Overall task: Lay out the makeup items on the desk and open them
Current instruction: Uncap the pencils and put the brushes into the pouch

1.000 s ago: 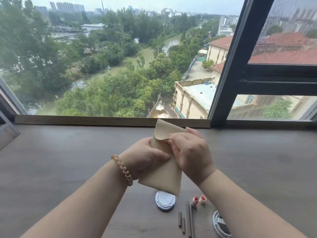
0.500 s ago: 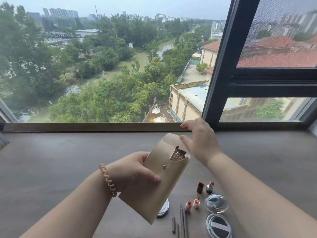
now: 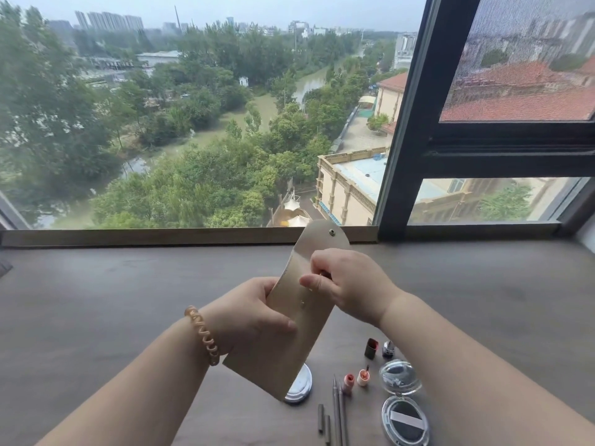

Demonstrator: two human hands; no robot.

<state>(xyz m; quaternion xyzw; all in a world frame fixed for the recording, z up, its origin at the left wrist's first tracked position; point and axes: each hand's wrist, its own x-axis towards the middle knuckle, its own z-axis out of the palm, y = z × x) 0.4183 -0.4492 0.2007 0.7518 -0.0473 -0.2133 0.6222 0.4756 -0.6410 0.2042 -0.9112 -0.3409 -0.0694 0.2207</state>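
Pouch: a beige pouch (image 3: 299,320) is held up above the desk (image 3: 96,300), tilted with its top toward the window, its flap (image 3: 322,239) lifted open and a snap stud showing near the flap's tip.
Left hand: the left hand (image 3: 251,313) is wrapped around the pouch's lower half, thumb across the front; a coiled hair tie (image 3: 203,334) sits on that wrist.
Right hand: the right hand (image 3: 347,284) is at the pouch's mouth, fingers curled and pinched, seemingly on something dark inside; what it is cannot be told.
Desk items: an open clear compact (image 3: 402,397), two small open pink pots (image 3: 355,379), thin pencils (image 3: 338,410) with caps beside them, an open lipstick (image 3: 388,348) and its cap (image 3: 371,348).
Behind the pouch: a round white case (image 3: 302,386) lies partly hidden.
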